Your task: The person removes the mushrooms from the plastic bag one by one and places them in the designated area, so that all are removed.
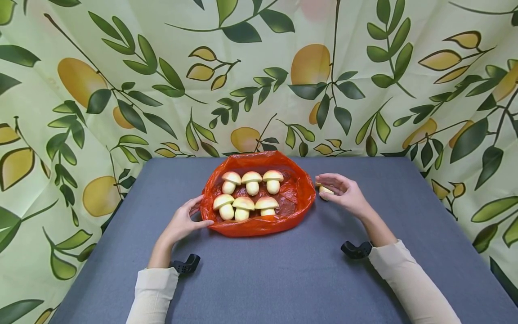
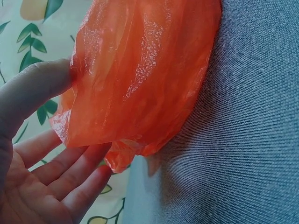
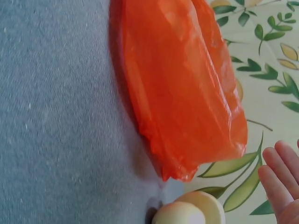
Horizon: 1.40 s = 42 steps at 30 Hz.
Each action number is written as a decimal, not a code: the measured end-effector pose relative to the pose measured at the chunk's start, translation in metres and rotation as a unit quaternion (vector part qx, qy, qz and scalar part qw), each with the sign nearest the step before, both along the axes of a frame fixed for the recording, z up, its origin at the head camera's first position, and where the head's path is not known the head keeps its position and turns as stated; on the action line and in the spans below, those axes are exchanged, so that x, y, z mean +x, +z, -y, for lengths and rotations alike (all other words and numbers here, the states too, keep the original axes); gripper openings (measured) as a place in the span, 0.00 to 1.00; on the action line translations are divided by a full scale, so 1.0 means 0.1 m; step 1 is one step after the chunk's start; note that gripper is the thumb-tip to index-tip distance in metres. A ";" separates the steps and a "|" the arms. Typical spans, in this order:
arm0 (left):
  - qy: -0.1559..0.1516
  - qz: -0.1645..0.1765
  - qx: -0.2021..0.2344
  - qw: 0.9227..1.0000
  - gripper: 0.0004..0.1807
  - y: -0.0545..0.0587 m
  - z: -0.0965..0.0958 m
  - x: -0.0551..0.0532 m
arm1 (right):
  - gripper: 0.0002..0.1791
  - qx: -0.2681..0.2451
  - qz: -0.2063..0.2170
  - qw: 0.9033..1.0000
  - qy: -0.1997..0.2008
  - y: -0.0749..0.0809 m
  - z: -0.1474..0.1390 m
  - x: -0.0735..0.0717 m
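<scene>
Pale sleeves (image 1: 413, 279) and black wrist mounts (image 1: 356, 250) come up from the bottom of my feed, over a blue-grey table (image 1: 259, 279). Right of centre, the right hand (image 1: 344, 191) arches over a lone mushroom (image 3: 189, 211), fingers parted and apparently holding nothing; whether its thumb touches, I cannot tell. Left of centre, the left hand (image 1: 184, 222) spreads thumb and fingers against the left end of a red bag (image 1: 251, 228), touching the film without clenching it. Six more mushrooms (image 1: 252, 180) lie inside, in two rows of three. I judge the lone one light, firm and inclined to roll, so I'd pinch its thick stem or span the cap. That bag looks thin, limp and slippery, best steadied by its rim
</scene>
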<state>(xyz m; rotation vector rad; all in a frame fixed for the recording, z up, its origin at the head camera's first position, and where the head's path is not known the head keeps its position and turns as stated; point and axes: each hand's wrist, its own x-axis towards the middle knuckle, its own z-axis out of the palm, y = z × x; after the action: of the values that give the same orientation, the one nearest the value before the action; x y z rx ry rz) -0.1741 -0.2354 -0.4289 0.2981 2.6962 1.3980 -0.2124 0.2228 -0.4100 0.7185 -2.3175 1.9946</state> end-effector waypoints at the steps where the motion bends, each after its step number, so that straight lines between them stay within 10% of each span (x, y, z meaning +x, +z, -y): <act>1: -0.001 0.000 -0.001 1.000 0.45 0.00 0.00 0.00 | 0.28 -0.003 -0.002 1.000 0.006 0.00 0.01 0.00; 42: 0.001 -0.006 -0.009 1.000 0.45 0.00 0.01 0.01 | 0.26 0.060 0.032 0.994 0.088 -0.13 0.77 -0.02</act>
<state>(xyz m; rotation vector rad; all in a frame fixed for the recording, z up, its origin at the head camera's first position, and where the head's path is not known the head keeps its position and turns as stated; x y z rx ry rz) -0.1730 -0.2361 -0.4287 0.3031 2.7188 1.3761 -0.2148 0.1455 -0.4225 0.9109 -2.5112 1.9846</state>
